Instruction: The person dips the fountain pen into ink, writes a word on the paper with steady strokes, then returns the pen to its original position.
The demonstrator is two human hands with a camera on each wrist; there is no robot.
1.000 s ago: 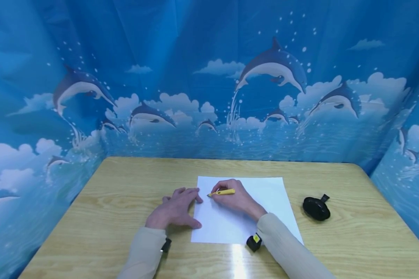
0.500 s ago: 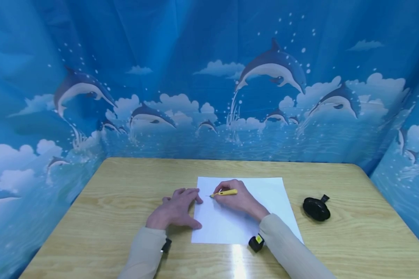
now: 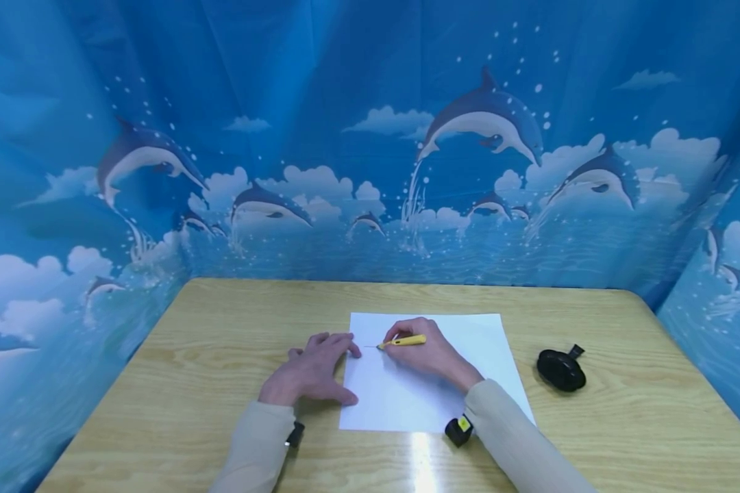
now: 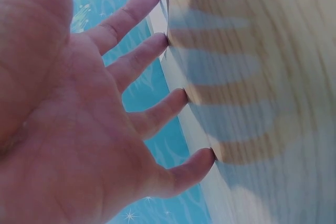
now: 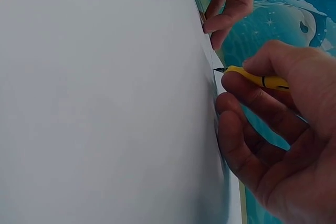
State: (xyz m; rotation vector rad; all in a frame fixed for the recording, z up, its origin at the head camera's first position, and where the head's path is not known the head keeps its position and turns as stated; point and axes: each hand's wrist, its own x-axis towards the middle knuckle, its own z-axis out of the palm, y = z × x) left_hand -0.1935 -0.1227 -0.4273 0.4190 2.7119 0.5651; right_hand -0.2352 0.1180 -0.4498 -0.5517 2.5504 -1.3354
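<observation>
My right hand [image 3: 430, 350] pinches a yellow fountain pen [image 5: 274, 82] between thumb and fingers. Its dark nib meets a white sheet of paper [image 3: 395, 404] near the upper left part. A short thin line [image 3: 371, 346] runs leftward from the nib. My left hand [image 3: 311, 371] is spread at the sheet's left edge, thumb and forefinger reaching onto the paper. In the left wrist view its fingertips [image 4: 202, 156] touch down on the surface with nothing held. The other right fingers [image 5: 236, 135] curl loosely under the pen, resting close along the paper.
A black dish-like object [image 3: 561, 370] with a short tab lies on the wooden table [image 3: 641, 390], right of the sheet. Small black cameras [image 3: 459, 431] stick out from both wrists. A blue dolphin curtain [image 3: 321, 226] hangs along the table's back and sides.
My right hand with the fountain pen has slid slightly to the right, and a thin line has appeared behind the nib. The left hand has stayed in place.
</observation>
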